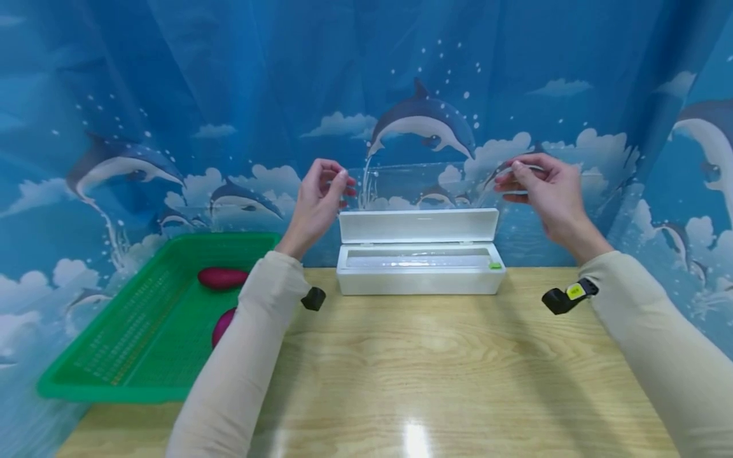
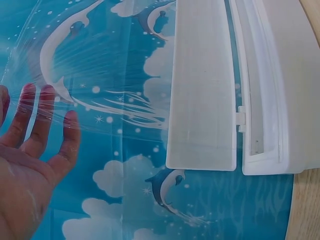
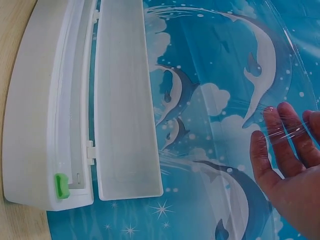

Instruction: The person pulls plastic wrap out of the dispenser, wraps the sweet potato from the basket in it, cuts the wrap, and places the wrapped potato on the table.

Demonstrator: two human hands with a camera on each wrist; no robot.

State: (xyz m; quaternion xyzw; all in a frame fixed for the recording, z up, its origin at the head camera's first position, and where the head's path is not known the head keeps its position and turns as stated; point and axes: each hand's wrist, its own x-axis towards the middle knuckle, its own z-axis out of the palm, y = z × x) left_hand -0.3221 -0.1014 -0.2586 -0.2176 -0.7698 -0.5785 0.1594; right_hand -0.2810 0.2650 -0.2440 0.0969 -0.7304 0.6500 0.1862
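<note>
A white cling film dispenser [image 1: 420,284] lies at the table's back edge, its long lid [image 1: 418,227] swung up. Clear cling film [image 1: 412,184] stretches above it between both hands. At the film's left corner, my left hand [image 1: 322,196] pinches it between thumb and forefinger. The right hand [image 1: 550,191] pinches the opposite corner. In the left wrist view, creases fan out across the film [image 2: 107,75] from the fingers, whose other tips lie behind it. A green slide cutter [image 3: 62,186] sits at the dispenser's right end.
A green plastic basket [image 1: 69,375] stands on the left, partly behind the left sleeve. Inside lie a dark red oblong vegetable [image 1: 222,278] and a purple-red one [image 1: 222,327], half hidden by the forearm. Behind the wooden table [image 1: 435,356] hangs a blue dolphin-print curtain [image 1: 321,70].
</note>
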